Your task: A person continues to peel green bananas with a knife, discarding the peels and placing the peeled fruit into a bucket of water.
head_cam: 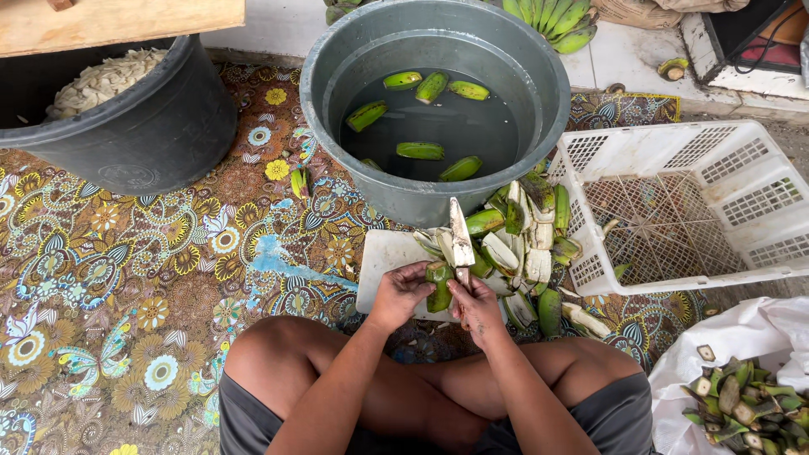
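Green banana held over the near edge of the cutting board, knife in the other hand.

The left hand (401,292) grips the banana (438,286) to steady it; the right hand (477,305) is closed on the knife (460,238), blade pointing away from the body. Peels (527,244) crowd the board (383,261) on its right edge; its left side is bare. The water tub (337,63) stands just beyond.

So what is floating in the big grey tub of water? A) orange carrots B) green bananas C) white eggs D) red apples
B: several green bananas float on the water inside the grey tub, beyond the cutting board.
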